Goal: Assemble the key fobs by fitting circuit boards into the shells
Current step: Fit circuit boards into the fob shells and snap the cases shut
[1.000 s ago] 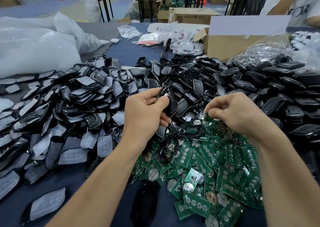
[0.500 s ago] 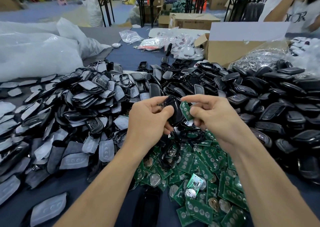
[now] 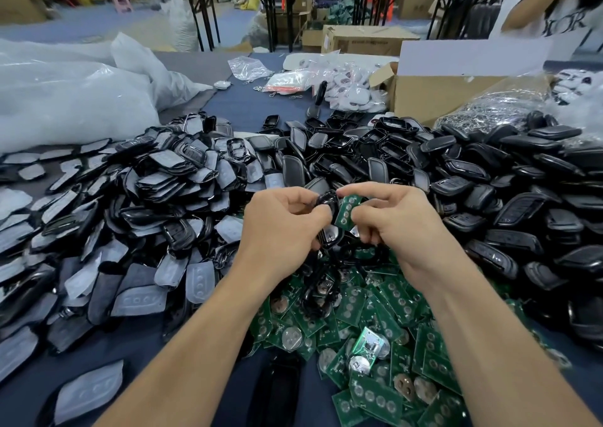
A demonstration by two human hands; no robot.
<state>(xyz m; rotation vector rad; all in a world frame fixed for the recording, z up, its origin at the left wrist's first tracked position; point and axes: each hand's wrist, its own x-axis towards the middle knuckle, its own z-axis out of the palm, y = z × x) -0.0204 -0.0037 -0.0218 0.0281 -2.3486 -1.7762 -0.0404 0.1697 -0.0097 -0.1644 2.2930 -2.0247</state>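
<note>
I read this as the fitting step itself: one board is being brought to one shell, and it is not seated yet. My left hand has its grip curled round a black shell, holding it up above the middle of the worktop. My right hand pinches a green circuit board between thumb and forefinger, with its round contact pads facing me. The board stands tilted, its left edge touching or just beside the shell's right side; I cannot tell which. My fingers hide whether the shell's open cavity faces the board.

Next, as I judge it, the board must be turned flat to the cavity, lined up with the shell's outline and pressed home with a thumb, while the left grip holds the shell steady. The risk I see is a skewed board catching on the rim.

Below my hands, toward the near edge, lies the heap of loose boards. Spare shells are piled toward the right edge, and grey button pads toward the left.
</note>
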